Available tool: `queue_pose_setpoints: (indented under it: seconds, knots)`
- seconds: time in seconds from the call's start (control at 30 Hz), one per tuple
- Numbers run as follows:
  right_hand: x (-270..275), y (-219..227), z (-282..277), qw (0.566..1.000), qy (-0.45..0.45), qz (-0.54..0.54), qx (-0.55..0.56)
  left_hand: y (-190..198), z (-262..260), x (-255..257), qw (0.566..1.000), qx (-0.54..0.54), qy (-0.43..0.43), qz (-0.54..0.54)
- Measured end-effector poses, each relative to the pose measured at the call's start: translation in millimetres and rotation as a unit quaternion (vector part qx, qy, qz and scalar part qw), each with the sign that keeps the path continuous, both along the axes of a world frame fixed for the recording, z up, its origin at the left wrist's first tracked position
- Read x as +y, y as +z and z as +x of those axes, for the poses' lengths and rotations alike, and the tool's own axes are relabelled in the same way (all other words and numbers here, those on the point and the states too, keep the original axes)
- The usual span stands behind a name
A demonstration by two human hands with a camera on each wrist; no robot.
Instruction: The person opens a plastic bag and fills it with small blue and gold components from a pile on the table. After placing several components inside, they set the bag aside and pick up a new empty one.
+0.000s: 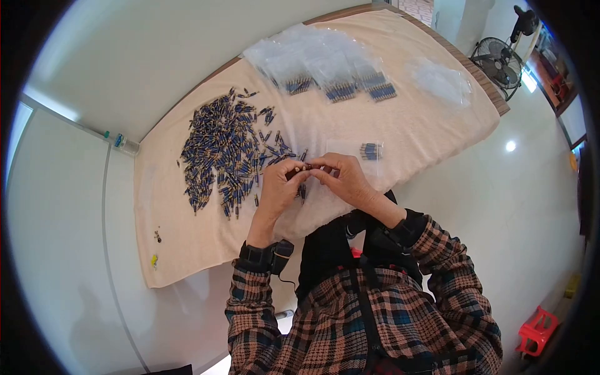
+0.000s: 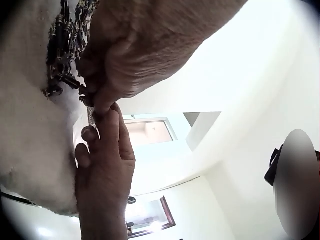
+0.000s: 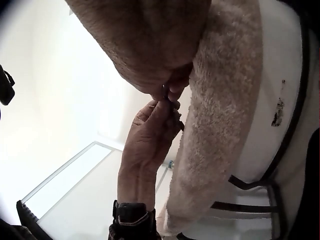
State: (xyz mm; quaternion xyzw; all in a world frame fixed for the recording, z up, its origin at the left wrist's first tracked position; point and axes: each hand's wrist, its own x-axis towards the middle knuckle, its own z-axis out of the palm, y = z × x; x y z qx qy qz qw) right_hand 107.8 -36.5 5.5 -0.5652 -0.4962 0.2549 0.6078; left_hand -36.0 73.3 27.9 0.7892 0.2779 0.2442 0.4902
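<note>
My left hand [image 1: 278,187] and right hand [image 1: 349,181] meet fingertip to fingertip over the front of the cloth-covered table. Between them, thumbs and fingers pinch a small plug-like piece [image 1: 306,167] with a brassy end, mostly hidden by the fingertips. To the left spreads a large heap of small blue plugs with brassy ends [image 1: 222,147], and a few stray ones lie right by the left hand. Just beyond the right hand, a clear plastic bag [image 1: 350,147] lies flat with a short row of blue plugs [image 1: 370,151] on it. Both wrist views show the fingertips together.
Clear bags [image 1: 312,53], several with rows of plugs [image 1: 340,92], pile up at the table's far side. More clear bags [image 1: 440,81] lie at the far right. Small scraps [image 1: 155,261] sit near the left edge. A fan [image 1: 498,62] and a red stool [image 1: 537,331] stand beyond the table.
</note>
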Motion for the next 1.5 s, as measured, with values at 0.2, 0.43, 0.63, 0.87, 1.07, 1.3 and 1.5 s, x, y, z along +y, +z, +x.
queue_pose_setpoints:
  seconds: [0.2,0.43,0.63,0.87,1.07,1.3,1.5]
  knots:
    - [-1,-9,4,0.998,0.018,-0.020,0.061,0,-1,-1,0.994,-0.028,-0.035,-0.097]
    - [-2,-1,0,0.995,0.032,0.015,0.089,8,-5,3,0.974,-0.061,-0.030,-0.216]
    - [-11,8,-3,0.999,0.017,0.032,-0.008,3,1,-3,0.939,-0.150,0.039,-0.306]
    - [-17,10,-7,0.993,-0.029,0.070,-0.093,3,8,-24,0.896,-0.214,0.039,-0.386]
    - [-16,6,-8,0.992,-0.033,0.101,-0.073,-1,6,-22,0.895,-0.212,0.030,-0.391]
    - [-18,6,-6,0.985,-0.080,0.128,-0.079,5,7,-27,0.899,-0.205,0.023,-0.387]
    - [-13,-7,-6,0.992,-0.040,0.038,0.114,7,7,-24,0.943,-0.149,0.033,-0.295]
